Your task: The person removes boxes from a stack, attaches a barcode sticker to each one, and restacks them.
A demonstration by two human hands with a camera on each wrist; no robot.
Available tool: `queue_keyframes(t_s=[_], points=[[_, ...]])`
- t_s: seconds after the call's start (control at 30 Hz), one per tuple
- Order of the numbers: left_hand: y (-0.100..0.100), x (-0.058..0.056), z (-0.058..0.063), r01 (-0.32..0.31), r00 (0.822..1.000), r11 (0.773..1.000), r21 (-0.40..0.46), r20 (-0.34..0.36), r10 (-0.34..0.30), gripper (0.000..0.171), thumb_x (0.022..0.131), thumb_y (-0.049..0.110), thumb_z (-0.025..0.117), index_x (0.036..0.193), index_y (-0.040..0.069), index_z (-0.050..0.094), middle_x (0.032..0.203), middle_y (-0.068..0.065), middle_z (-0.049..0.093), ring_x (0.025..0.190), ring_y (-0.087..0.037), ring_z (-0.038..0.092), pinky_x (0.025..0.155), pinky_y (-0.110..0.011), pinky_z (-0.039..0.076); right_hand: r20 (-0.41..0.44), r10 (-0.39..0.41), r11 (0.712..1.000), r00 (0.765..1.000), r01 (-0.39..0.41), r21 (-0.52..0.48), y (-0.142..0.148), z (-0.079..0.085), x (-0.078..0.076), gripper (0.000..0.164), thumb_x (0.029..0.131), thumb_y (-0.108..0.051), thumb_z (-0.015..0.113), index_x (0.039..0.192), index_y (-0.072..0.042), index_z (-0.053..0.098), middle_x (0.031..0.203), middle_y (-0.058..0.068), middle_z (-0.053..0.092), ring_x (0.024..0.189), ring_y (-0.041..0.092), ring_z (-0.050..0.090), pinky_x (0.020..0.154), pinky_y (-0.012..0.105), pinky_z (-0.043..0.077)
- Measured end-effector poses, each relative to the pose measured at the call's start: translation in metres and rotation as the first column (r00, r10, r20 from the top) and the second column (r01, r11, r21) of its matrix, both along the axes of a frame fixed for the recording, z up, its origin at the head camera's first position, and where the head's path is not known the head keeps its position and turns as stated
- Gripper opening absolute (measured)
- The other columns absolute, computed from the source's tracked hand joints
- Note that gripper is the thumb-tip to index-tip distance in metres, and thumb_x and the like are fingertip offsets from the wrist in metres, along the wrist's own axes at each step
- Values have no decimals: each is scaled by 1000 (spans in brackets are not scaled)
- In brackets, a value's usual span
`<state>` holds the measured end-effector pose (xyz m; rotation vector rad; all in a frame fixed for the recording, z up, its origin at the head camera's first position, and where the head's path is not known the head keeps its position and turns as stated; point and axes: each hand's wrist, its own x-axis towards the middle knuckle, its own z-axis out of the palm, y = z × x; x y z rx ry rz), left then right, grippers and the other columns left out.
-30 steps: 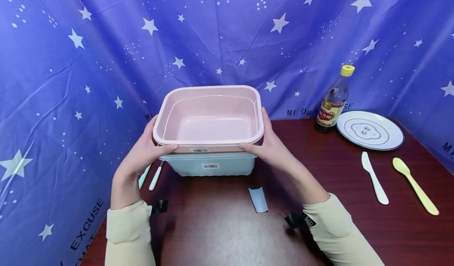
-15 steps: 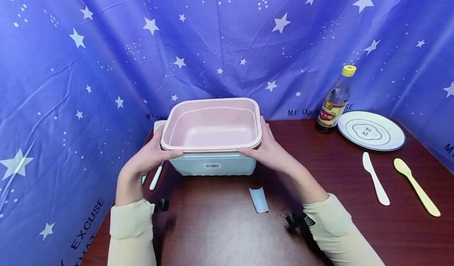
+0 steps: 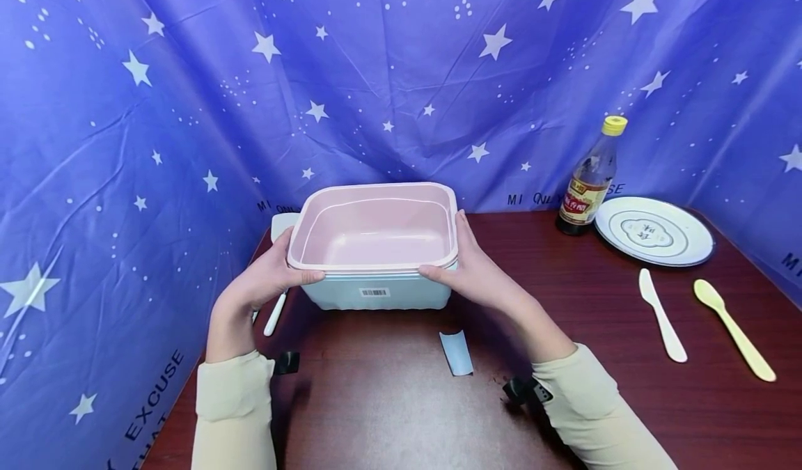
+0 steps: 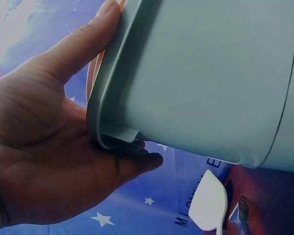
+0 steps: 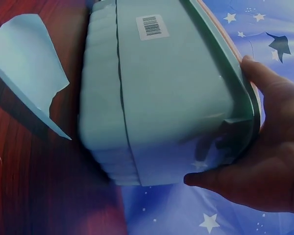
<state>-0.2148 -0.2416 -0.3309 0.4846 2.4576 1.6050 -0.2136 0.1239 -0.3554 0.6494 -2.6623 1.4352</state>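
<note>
A pink plastic basin (image 3: 376,237) sits nested inside a light-blue plastic basin (image 3: 341,294), their rims close together. My left hand (image 3: 266,273) grips the rims at the left end, thumb on the front edge; in the left wrist view its fingers lie under the lip of the blue basin (image 4: 210,83). At the right end my right hand (image 3: 479,271) holds the rims likewise, its thumb over the front edge. The right wrist view shows a barcode label (image 5: 153,27) on the blue basin's front wall. The blue basin's inside is hidden by the pink one.
Left of the basins lie a white spatula (image 4: 209,203) and a white handle (image 3: 276,315). A blue paper scrap (image 3: 457,354) lies in front. At right are a yellow-capped bottle (image 3: 583,195), a plate (image 3: 654,232), a white knife (image 3: 663,317) and a yellow spoon (image 3: 734,331). Starry curtains surround the table.
Both hands have lowered the pink basin down into the blue one, so its label and front wall are now covered. The left hand has also shifted slightly right, and the spatula now shows.
</note>
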Motion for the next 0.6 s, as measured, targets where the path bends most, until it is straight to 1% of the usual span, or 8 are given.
queue_keyframes(t_s=[0.03, 0.07, 0.2, 0.27, 0.37, 0.5, 0.57, 0.6], points=[[0, 0, 0, -1, 1000, 1000, -1, 1, 1, 94, 86, 6, 79, 156, 1, 18, 150, -25, 35, 132, -40, 42, 97, -25, 43, 9, -19, 1000, 1000, 18, 24, 0, 1, 0, 120, 86, -47, 78, 162, -8, -6, 167, 15, -5, 153, 26, 3, 120, 48, 17], [0, 0, 0, -1, 1000, 1000, -2, 1, 1, 94, 86, 6, 79, 156, 1, 17, 151, -24, 35, 132, -40, 42, 98, -26, 43, 14, -35, 999, 999, 35, 37, 0, 2, 1, 120, 85, -49, 79, 162, -8, -4, 168, 15, -3, 153, 26, 6, 120, 47, 18], [-1, 0, 1, -4, 1000, 1000, -15, -5, 4, 94, 86, 8, 80, 157, 3, 18, 151, -23, 35, 132, -39, 42, 101, -32, 42, 15, -72, 996, 997, 71, 55, 1, 4, 1, 119, 81, -51, 81, 162, -7, 6, 167, 16, 6, 152, 28, 16, 119, 48, 22], [-1, 0, 1, -9, 1000, 1000, -27, -10, 9, 94, 86, 9, 80, 157, 3, 19, 151, -23, 37, 132, -38, 43, 102, -34, 41, 19, -69, 996, 997, 68, 50, 2, 5, 2, 118, 82, -50, 81, 163, -8, 6, 167, 16, 7, 151, 28, 17, 119, 48, 22], [0, 0, 1, -19, 1000, 998, -53, -21, 18, 93, 85, 10, 81, 156, 3, 20, 148, -24, 39, 130, -38, 44, 103, -39, 41, 28, -41, 999, 999, 40, 38, 4, 5, 3, 117, 84, -47, 80, 162, -8, 3, 168, 15, 4, 152, 27, 14, 119, 48, 21], [5, 2, 5, -56, 996, 988, -143, -80, 45, 96, 84, 16, 83, 155, 3, 20, 147, -25, 39, 131, -40, 43, 106, -49, 38, 34, -36, 998, 999, 34, 58, 11, 9, 4, 116, 86, -46, 78, 162, -6, 0, 167, 16, 2, 152, 27, 10, 120, 48, 18], [9, 5, 10, -104, 990, 971, -216, -121, 79, 103, 84, 24, 84, 158, 4, 14, 154, -24, 30, 139, -40, 35, 111, -54, 32, 30, -54, 995, 998, 51, 89, 16, 13, 6, 115, 87, -47, 77, 162, -5, 1, 167, 17, 4, 152, 28, 10, 120, 49, 17], [12, 7, 13, -128, 985, 960, -250, -146, 94, 106, 84, 27, 84, 160, 6, 12, 158, -23, 25, 144, -40, 28, 114, -56, 28, 26, -67, 993, 997, 64, 104, 18, 15, 7, 114, 88, -48, 76, 162, -5, 1, 167, 17, 5, 153, 29, 10, 120, 50, 17]])
